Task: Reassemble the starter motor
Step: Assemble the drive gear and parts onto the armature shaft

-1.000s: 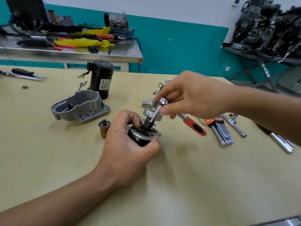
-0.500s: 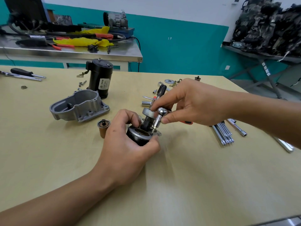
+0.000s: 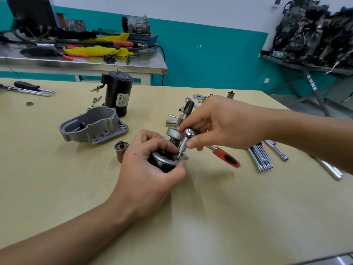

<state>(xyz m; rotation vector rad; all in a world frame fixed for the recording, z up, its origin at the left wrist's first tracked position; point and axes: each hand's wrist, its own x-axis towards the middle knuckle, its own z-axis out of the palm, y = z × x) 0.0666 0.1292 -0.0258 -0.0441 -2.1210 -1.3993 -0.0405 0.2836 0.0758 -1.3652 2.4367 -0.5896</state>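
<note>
Left grip (image 3: 149, 178): fingers and thumb curled round the black cylindrical motor body with silver flange (image 3: 162, 162), which stands upright on the pale wooden desk (image 3: 210, 217). Thumb sits on the flange's near edge, fingertips over the far rim.

Right grip (image 3: 223, 123): thumb and forefinger pinching the round chrome head of the small ratchet driver with red-and-black handle (image 3: 189, 133). The handle sticks out to the right under the palm and is blurred. The shank slants down, bit tip on the flange's right side, just beside the left fingertips.

A shaft with silver disc and black toothed pinion (image 3: 188, 106) rises from the body's centre, behind the driver head.

Outward:
- Small copper-brown cylinder (image 3: 121, 150), upright, just left of the left grip.
- Grey cast-aluminium housing (image 3: 93, 125) beyond it, open side up.
- Black cylindrical can with white label (image 3: 117, 92), upright behind the housing. Touching or not, can't tell.
- Fan of chrome hex keys (image 3: 260, 157) right of the driver handle, chrome socket extension (image 3: 277, 150) beside it.
- Loose washers (image 3: 198, 96) near the far edge.
- Black-handled screwdriver (image 3: 28, 86) far left.
</note>
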